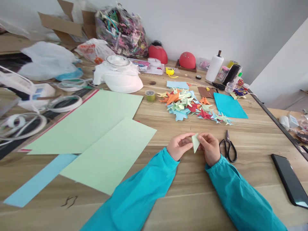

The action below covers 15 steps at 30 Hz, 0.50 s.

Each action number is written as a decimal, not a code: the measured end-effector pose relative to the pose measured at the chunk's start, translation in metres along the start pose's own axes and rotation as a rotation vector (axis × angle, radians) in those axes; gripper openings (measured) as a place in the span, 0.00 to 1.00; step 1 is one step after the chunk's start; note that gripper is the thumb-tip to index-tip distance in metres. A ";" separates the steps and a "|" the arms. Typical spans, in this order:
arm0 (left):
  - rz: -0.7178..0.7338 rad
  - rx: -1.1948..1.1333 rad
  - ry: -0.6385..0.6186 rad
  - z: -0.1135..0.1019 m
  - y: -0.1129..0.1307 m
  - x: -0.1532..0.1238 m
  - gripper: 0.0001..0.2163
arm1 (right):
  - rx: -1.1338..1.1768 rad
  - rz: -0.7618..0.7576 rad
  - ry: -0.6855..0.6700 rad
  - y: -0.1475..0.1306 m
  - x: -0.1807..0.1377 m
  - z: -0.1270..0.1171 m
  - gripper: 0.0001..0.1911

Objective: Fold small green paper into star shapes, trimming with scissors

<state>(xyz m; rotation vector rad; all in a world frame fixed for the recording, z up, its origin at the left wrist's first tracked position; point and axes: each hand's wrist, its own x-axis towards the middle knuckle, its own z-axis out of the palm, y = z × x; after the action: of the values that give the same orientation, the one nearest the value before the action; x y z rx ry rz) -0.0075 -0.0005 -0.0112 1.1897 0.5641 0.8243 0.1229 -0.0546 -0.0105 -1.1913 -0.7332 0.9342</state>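
Between my two hands is a small piece of folded pale green paper point(195, 143), shaped like a narrow triangle with its tip down. My left hand point(178, 146) pinches its left edge with thumb and fingers. On the opposite side, my right hand point(209, 147) grips the upper right edge. A pair of black-handled scissors point(227, 148) lies just right of my right hand. Farther back is a heap of folded paper cranes point(181, 102) in green, orange, red and blue. Large pale green sheets point(113, 157) lie to the left, with a light blue strip point(39, 181) partly beneath them.
A black phone point(290, 179) rests at the right. Behind the heap are a turquoise sheet point(231, 105), a yellow tape measure point(169, 71) and a white bottle point(214, 68). A spool of thread point(150, 95), a white cap point(120, 77) and coiled white tape point(64, 103) stand farther left.
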 end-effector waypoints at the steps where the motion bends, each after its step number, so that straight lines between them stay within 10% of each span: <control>1: 0.012 0.002 0.008 0.000 -0.002 0.000 0.19 | -0.002 0.004 -0.004 0.000 0.000 0.000 0.10; 15: -0.052 0.039 0.095 0.005 0.014 -0.003 0.14 | -0.069 0.021 -0.073 -0.001 -0.002 -0.001 0.11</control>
<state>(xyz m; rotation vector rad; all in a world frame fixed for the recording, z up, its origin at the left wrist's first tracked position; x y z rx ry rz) -0.0093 -0.0041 0.0041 1.1712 0.6896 0.8316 0.1228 -0.0565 -0.0101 -1.2326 -0.8184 0.9804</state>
